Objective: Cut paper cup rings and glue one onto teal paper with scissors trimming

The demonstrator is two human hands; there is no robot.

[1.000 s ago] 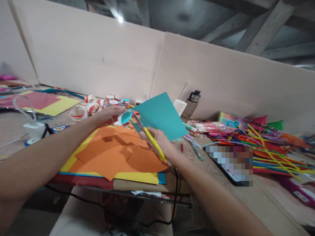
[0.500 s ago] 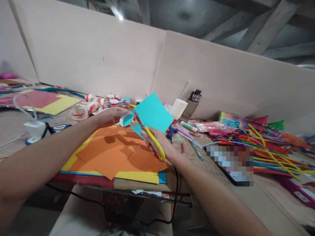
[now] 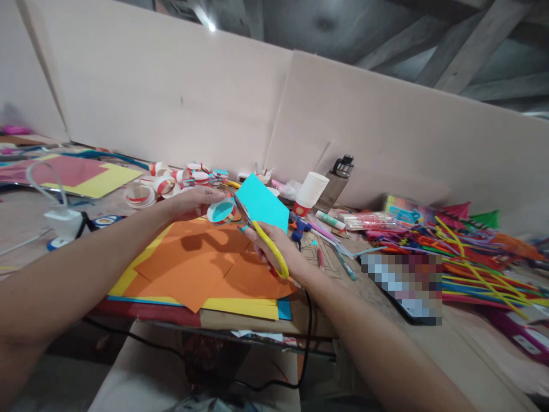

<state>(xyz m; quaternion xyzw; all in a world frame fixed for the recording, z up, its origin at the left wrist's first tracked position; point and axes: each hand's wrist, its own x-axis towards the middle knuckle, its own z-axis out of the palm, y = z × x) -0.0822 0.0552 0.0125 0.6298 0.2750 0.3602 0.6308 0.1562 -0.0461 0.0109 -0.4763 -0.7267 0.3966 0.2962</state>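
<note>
My left hand [image 3: 199, 201] pinches the edge of a short paper-cup ring [image 3: 222, 211] whose opening is covered with turquoise paper. In my right hand [image 3: 274, 246] is a pair of scissors [image 3: 271, 246] with yellow handles. The blades point up and left, close to the right edge of the ring. Just behind the blades is a turquoise sheet of paper [image 3: 265, 200]; whether it still joins the ring I cannot tell. Beneath both hands lie orange sheets [image 3: 180, 269] on top of yellow paper [image 3: 257, 309].
Several cut cup rings [image 3: 165, 184] stand at the back left. A stack of paper cups [image 3: 311, 191] and a dark bottle [image 3: 337, 186] are behind my right hand. Near it lies a blue glue gun [image 3: 301, 227]. Further right are a phone [image 3: 403, 289] and many pipe cleaners [image 3: 467, 252].
The turquoise sheet has dropped and tilted away behind the scissors, showing less of its surface and uncovering items at the back. Both hands have hardly moved.
</note>
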